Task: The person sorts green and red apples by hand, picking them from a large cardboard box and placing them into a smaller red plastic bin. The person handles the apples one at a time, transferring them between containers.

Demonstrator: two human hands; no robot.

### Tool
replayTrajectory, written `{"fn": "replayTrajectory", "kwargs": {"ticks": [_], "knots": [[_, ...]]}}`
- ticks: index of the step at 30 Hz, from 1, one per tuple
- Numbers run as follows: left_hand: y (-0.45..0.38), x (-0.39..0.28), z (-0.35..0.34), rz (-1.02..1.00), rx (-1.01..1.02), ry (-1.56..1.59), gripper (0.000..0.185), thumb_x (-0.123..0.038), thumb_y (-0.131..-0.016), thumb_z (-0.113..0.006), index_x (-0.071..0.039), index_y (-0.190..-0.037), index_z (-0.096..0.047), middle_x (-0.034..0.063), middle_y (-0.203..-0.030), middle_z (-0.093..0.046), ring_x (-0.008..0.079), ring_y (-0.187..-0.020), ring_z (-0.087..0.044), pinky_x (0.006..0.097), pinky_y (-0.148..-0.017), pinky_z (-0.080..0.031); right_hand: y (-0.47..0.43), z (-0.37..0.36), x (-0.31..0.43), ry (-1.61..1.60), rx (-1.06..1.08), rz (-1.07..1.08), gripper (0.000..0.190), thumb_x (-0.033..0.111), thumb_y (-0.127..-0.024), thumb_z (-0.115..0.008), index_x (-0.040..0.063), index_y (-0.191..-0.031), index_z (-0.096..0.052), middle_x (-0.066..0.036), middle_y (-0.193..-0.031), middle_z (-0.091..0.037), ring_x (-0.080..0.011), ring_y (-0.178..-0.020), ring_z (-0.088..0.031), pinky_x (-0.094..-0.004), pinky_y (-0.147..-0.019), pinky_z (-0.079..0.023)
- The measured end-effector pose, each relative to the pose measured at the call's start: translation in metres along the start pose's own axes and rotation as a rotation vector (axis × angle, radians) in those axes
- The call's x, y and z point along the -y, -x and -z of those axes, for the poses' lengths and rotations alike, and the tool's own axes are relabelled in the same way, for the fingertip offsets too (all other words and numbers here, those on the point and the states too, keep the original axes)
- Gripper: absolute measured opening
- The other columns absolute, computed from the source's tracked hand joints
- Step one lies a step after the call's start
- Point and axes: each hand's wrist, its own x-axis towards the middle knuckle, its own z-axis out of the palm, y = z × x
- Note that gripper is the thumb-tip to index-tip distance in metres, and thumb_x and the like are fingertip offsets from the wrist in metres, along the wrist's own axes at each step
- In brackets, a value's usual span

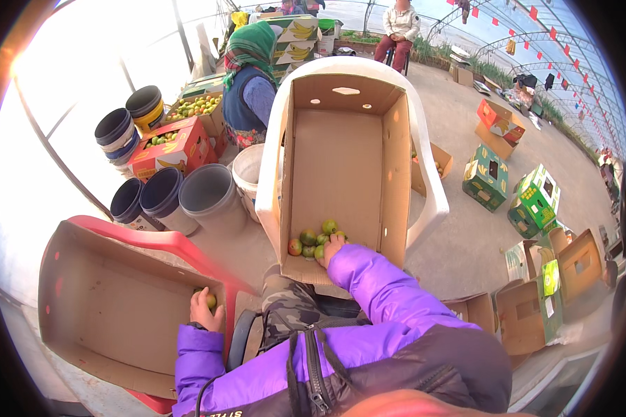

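A deep cardboard box (339,172) rests on a white plastic chair (428,151) in front of me. At its near end lies a small cluster of green and reddish tomatoes (308,237). My right hand (335,247) reaches in among them, fingers bent down over the fruit; whether it grips one is hidden. To the left, a second cardboard box (120,302) sits on a red plastic chair (172,244). Inside its near right corner my left hand (206,313) has a greenish tomato (212,301) between thumb and fingers.
Several plastic buckets (208,193) stand beyond the left box. Behind them are a red carton (172,148) and an open box of tomatoes (195,107). One person (253,88) in a green headscarf is close by; another (400,31) sits farther back. Cartons (485,177) lie along the right.
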Motion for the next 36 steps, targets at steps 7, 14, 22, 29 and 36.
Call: {"fn": "replayTrajectory", "kwargs": {"ticks": [7, 14, 22, 29, 36], "knots": [[-0.003, -0.026, 0.015, -0.049, -0.059, 0.059, 0.062, -0.014, -0.077, -0.074, -0.006, -0.134, -0.050, 0.0217, -0.135, -0.046, 0.0395, -0.122, -0.050, 0.0443, -0.101, -0.044, 0.008, 0.010, 0.000, -0.045, -0.045, -0.016, 0.058, 0.042, -0.069, -0.073, 0.001, -0.109, -0.066, -0.019, -0.130, -0.050, -0.0362, -0.124, -0.045, -0.0473, -0.100, -0.043], [-0.019, -0.093, 0.034, -0.253, -0.052, 0.161, 0.058, -0.011, -0.078, -0.074, -0.003, -0.131, -0.052, 0.0230, -0.136, -0.045, 0.0399, -0.119, -0.052, 0.0427, -0.100, -0.046, 0.017, 0.045, 0.001, -1.022, 0.081, -0.046, 0.061, 0.044, -0.077, -0.071, -0.004, -0.114, -0.063, -0.019, -0.127, -0.055, -0.0306, -0.114, -0.057, -0.0417, -0.098, -0.045], [-0.027, -0.177, 0.020, -0.586, 0.026, 0.275, 0.070, -0.006, -0.072, -0.079, -0.006, -0.134, -0.047, 0.0213, -0.133, -0.047, 0.0380, -0.115, -0.055, 0.0408, -0.091, -0.051, 0.079, 0.109, 0.081, -1.148, 0.327, 0.611, 0.053, 0.041, -0.087, -0.067, -0.002, -0.119, -0.061, -0.016, -0.142, -0.043, -0.0277, -0.111, -0.057, -0.0387, -0.095, -0.047], [-0.001, -0.072, 0.033, -0.084, -0.094, 0.199, 0.062, -0.007, -0.078, -0.073, -0.007, -0.134, -0.047, 0.0209, -0.130, -0.048, 0.0393, -0.113, -0.055, 0.0409, -0.096, -0.048, 0.009, 0.080, 0.015, -0.590, -0.170, 0.077, 0.039, 0.032, -0.084, -0.070, 0.005, -0.111, -0.067, -0.019, -0.107, -0.062, -0.0358, -0.103, -0.060, -0.0438, -0.091, -0.048], [0.024, 0.051, 0.005, 0.350, 0.005, -0.029, 0.069, -0.010, -0.076, -0.074, -0.008, -0.138, -0.043, 0.0254, -0.136, -0.041, 0.0456, -0.122, -0.046, 0.0489, -0.105, -0.040, -0.016, 0.031, -0.017, -0.238, -0.140, -0.117, 0.059, 0.026, -0.078, -0.073, 0.009, -0.131, -0.052, -0.019, -0.124, -0.054, -0.0385, -0.114, -0.053, -0.0503, -0.095, -0.045]]}}
